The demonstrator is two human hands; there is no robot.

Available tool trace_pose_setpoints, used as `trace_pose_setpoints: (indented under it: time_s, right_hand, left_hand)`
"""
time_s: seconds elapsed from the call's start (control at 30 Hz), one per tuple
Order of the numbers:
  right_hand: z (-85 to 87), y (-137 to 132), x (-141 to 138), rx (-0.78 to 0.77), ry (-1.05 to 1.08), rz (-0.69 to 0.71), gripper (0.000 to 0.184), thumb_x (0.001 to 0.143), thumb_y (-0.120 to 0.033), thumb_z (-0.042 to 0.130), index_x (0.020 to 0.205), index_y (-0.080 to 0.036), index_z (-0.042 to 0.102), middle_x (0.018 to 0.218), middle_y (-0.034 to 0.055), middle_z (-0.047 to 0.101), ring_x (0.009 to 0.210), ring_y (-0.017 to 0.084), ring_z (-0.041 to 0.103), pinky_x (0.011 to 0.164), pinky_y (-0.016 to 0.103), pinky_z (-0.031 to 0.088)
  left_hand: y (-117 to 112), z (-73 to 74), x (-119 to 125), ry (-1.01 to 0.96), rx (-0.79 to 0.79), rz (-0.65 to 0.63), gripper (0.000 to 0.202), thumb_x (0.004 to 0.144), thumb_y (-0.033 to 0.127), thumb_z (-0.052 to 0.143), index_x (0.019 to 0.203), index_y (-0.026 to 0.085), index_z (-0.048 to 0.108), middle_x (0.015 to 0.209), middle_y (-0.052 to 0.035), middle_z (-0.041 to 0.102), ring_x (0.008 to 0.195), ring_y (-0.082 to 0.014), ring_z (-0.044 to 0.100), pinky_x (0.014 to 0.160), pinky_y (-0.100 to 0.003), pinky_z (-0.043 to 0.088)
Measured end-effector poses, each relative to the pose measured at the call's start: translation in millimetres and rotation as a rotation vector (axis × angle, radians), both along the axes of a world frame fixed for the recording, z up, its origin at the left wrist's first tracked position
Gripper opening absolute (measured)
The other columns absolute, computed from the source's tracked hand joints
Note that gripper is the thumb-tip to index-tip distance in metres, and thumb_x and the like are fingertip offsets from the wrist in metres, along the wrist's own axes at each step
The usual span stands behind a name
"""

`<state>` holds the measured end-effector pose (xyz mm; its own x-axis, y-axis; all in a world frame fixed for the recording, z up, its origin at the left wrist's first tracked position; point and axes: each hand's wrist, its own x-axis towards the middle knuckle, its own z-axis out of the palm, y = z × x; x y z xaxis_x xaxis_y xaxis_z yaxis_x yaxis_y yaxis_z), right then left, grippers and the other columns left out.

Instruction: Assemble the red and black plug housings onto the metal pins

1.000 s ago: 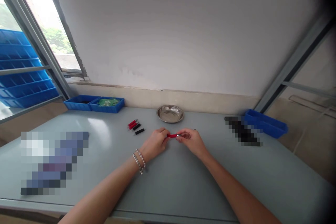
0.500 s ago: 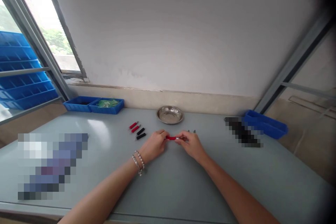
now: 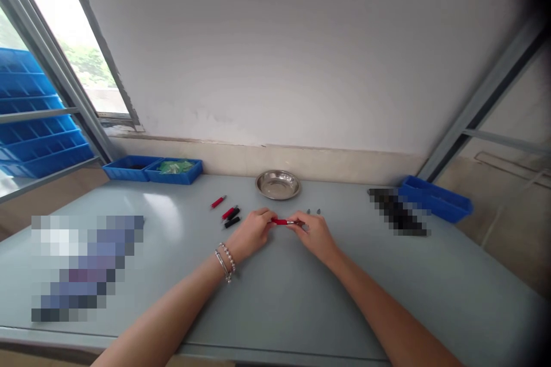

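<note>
Between my two hands, just above the grey table (image 3: 275, 292), lies a short red rod (image 3: 279, 222) with a silver metal part at its right. My left hand (image 3: 255, 229) is closed on its left end. The fingertips of my right hand (image 3: 313, 234) pinch the silver part, and they hide its far end. Left of my left hand lie a red rod (image 3: 218, 202), another red rod (image 3: 228, 214) and two black rods (image 3: 232, 222), all with thin metal ends. Just beyond my right hand are two small grey pointed pieces (image 3: 318, 211).
A round steel dish (image 3: 278, 196) sits near the wall. At the back left are two blue bins (image 3: 129, 172), one holding green bags (image 3: 175, 167). Another blue bin (image 3: 434, 200) is at the right, beside a blurred dark object (image 3: 398, 212). A blurred bluish item (image 3: 90, 269) lies left.
One loose red rod has shifted right, up against the black rods. Both hands keep hold of the red rod between them, with only slight finger movement.
</note>
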<state>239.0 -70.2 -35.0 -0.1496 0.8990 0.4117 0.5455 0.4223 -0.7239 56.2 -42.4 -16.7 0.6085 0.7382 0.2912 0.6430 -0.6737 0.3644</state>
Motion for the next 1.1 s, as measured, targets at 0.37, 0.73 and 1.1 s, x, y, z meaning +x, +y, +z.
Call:
trace_pose_setpoints:
  time_s: [0.37,0.73,1.1]
  right_hand:
    - [-1.7,1,-5,-0.232,0.405,0.013,0.017,0.071,-0.036,0.061,0.073,-0.020,0.057,0.062,0.0020,0.066,0.060,0.017,0.064,0.062,0.030,0.049]
    - [-3.6,3,-2,-0.161,0.137,-0.011,0.032,0.085,-0.045,0.043,0.065,-0.020,0.049,0.051,-0.0020,0.054,0.048,0.012,0.049,0.052,0.024,0.038]
    - [5.6,1,6,-0.184,-0.125,0.099,0.030,0.088,-0.037,0.038,0.063,-0.020,0.040,0.056,-0.0033,0.049,0.050,0.010,0.040,0.050,0.022,0.029]
  left_hand:
    - [-1,0.4,1,-0.086,0.027,0.054,0.014,0.080,0.012,0.050,0.089,0.016,0.059,0.086,-0.0038,0.060,0.064,-0.0107,0.054,0.062,-0.024,0.043]
    - [-5,-1.6,3,-0.120,0.045,0.001,0.015,0.082,0.015,0.050,0.093,0.017,0.060,0.091,-0.0038,0.059,0.067,-0.0101,0.055,0.065,-0.024,0.045]
    - [0,-3.1,1,-0.117,0.054,0.010,0.014,0.081,0.013,0.050,0.090,0.017,0.060,0.090,-0.0033,0.058,0.067,-0.0104,0.054,0.064,-0.024,0.044]
